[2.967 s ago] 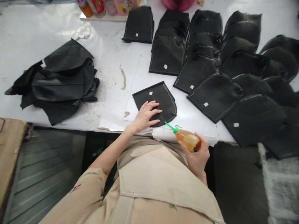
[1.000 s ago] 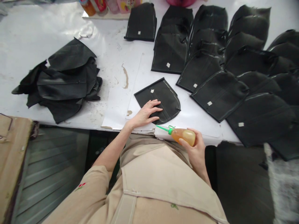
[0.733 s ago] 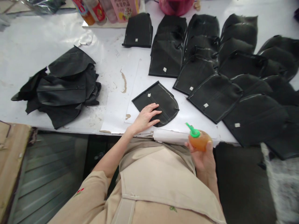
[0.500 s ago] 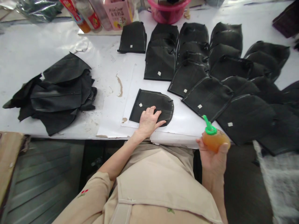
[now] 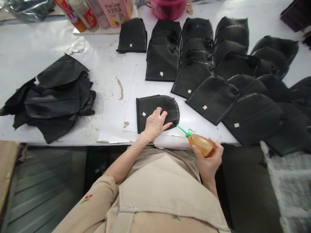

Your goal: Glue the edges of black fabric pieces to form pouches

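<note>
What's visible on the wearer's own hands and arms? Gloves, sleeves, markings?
Left hand and right hand: bare, no gloves, rings or watch visible. Left sleeve: beige, loose, ends around the elbow, small red cherry-like motif with green stems. Right sleeve: hidden behind the beige cloth in front. No cables seen.

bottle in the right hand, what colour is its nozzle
The nozzle is bright green, seen best in the head view.
</note>
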`<state>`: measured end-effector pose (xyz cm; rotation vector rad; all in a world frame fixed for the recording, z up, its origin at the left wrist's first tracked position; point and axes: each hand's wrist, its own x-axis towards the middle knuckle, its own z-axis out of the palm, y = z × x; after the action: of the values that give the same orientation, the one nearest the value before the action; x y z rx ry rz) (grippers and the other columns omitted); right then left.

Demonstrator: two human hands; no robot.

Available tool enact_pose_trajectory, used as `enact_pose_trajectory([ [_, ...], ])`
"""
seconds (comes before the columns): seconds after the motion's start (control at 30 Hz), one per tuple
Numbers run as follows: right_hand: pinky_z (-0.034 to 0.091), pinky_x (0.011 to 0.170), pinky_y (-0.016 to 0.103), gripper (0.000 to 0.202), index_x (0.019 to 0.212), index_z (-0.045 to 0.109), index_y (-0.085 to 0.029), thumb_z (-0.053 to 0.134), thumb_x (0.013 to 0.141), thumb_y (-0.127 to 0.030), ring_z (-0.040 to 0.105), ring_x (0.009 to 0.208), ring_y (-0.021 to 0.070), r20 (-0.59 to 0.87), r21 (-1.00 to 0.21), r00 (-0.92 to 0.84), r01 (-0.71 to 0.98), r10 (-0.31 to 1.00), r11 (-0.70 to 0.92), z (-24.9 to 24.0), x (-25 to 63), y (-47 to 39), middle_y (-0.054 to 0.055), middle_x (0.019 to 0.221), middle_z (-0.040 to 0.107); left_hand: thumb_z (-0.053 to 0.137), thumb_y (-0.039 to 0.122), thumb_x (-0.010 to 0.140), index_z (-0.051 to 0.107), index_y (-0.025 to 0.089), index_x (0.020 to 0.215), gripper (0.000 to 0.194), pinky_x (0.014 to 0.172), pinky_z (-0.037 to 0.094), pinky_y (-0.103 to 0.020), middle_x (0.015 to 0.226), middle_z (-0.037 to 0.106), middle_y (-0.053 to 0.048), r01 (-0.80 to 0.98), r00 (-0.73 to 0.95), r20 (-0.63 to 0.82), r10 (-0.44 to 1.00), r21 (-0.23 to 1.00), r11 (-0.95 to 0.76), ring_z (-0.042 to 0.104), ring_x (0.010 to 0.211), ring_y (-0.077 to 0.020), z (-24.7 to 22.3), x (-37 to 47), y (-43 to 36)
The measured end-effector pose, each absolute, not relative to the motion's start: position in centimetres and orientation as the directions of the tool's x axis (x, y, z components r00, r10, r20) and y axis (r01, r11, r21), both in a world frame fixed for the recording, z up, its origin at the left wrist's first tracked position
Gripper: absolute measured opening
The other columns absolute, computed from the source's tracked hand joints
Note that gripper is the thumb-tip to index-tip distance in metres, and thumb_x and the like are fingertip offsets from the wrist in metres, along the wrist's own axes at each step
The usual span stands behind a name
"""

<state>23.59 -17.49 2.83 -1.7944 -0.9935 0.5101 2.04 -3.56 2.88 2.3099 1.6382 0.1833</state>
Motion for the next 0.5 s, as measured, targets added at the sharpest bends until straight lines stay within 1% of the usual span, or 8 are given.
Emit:
enact_pose_trajectory([
  [0.23,0.059,0.084,0.042,0.073,0.125,0.059,-0.019,0.090,0.068,-0.053,0.067,0.098,0.0269,0.149,-0.815,0.505,0.549,0.850,-0.183,1.6,23.6,-17.5,0.011,0.114,0.065,0.069,0.050,0.091,0.062,0.019,0.114,0.040,0.083,0.057,-0.037,0.125,0.056,-0.015,0.907,0.346,-0.071,0.935,0.282,-0.314,0.061,0.109,-0.0299,2.8,2.0,-3.6],
  [0.37,0.059,0.081,0.042,0.072,0.125,0.059,-0.019,0.088,0.070,-0.055,0.069,0.097,0.0279,0.252,-0.746,0.453,0.654,0.855,-0.127,1.2,23.6,-17.5,0.012,0.113,0.067,0.069,0.051,0.091,0.061,0.019,0.115,0.041,0.085,0.056,-0.037,0.126,0.056,-0.015,0.908,0.346,-0.077,0.935,0.279,-0.313,0.061,0.112,-0.0300,2.8,2.0,-3.6],
  [0.5,0.059,0.081,0.040,0.070,0.125,0.058,-0.018,0.086,0.073,-0.055,0.070,0.097,0.0276,0.385,-0.616,0.358,0.786,0.850,-0.052,1.5,23.6,-17.5,0.010,0.108,0.068,0.067,0.051,0.093,0.061,0.019,0.117,0.040,0.087,0.056,-0.035,0.129,0.055,-0.014,0.920,0.325,-0.105,0.940,0.267,-0.288,0.060,0.115,-0.0287,3.1,2.3,-3.7],
])
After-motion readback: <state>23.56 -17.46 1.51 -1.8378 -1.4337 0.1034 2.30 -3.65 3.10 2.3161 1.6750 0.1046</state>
